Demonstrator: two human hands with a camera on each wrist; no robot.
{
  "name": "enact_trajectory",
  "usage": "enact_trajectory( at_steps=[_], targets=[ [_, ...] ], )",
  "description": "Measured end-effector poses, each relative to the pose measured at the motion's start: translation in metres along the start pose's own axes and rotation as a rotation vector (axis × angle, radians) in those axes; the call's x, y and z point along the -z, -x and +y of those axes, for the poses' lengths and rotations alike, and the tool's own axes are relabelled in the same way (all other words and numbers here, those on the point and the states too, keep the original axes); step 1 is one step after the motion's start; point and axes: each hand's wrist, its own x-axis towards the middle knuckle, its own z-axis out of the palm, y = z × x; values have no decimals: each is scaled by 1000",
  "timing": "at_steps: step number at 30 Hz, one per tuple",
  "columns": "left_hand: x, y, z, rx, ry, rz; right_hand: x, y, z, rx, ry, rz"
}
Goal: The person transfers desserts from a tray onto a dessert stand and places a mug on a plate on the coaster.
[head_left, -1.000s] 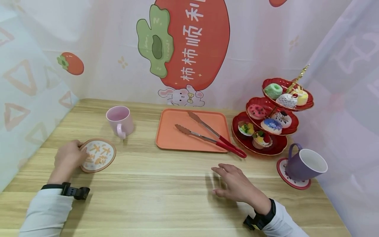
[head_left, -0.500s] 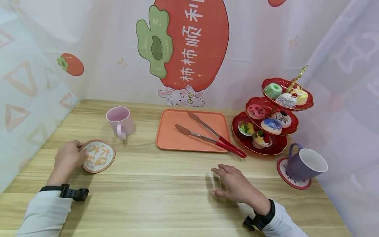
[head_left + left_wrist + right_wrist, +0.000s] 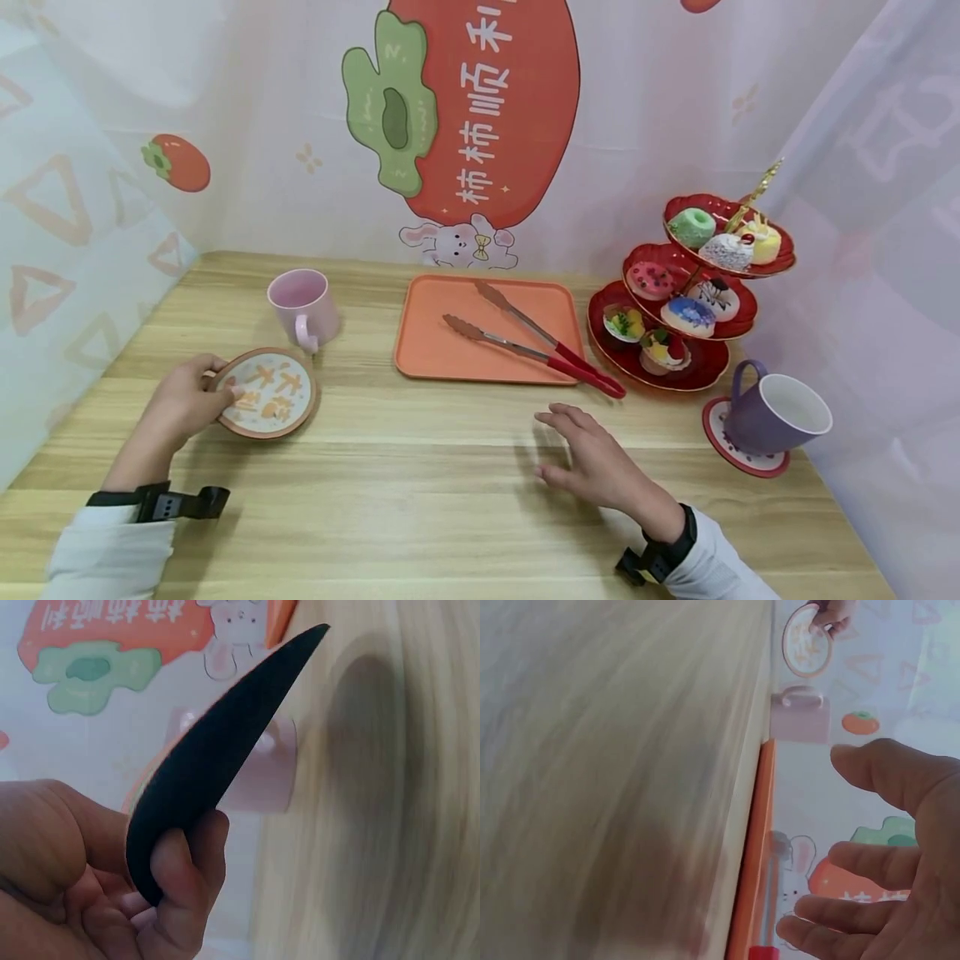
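Note:
My left hand (image 3: 183,406) pinches the left edge of a round coaster (image 3: 272,393) with a brown rim and orange characters on white. In the left wrist view the dark underside of the coaster (image 3: 202,750) shows, tilted and raised off the table, with thumb on one face and fingers on the other. A pink mug (image 3: 306,310) stands just behind it, handle toward me. Over the table at right, my right hand (image 3: 592,458) holds nothing, its fingers spread and relaxed. Nearest to it are the red handles of the metal tongs (image 3: 525,350).
The tongs lie across an orange tray (image 3: 427,354) at the back middle. To its right rises a red three-tier stand (image 3: 705,379) bearing several small cakes. A purple mug (image 3: 772,417) sits on a red-rimmed coaster (image 3: 716,425) near the right edge. Printed cloth (image 3: 262,200) hangs behind the table.
The coaster has come up off the table in my left hand and shifted slightly right. My right hand has stayed almost in place; tongs, tray and mugs have not moved.

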Motion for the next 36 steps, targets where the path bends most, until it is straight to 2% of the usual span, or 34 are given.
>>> enact_trajectory(
  at_steps=[4, 12, 16, 22, 25, 31, 36],
  targets=[
    [-9, 1, 11, -39, 93, -50, -2, -1, 3, -27, -158, 17],
    [-29, 0, 37, -63, 249, -129, -2, -3, 8, -122, -451, 73],
    [-38, 0, 47, -76, 310, -141, -3, -5, 7, -172, -558, 47],
    [-52, -2, 58, -85, 499, -200, -5, -7, 3, -225, -735, -17],
    [-60, -1, 63, -74, 556, -231, -6, -8, 1, -249, -838, -47],
    [-77, 1, 74, -71, 627, -270, -10, -10, -7, -296, -978, -69],
    [-92, 7, 86, -78, 694, -315, -12, -12, -14, -314, -1039, 10]
  ],
)
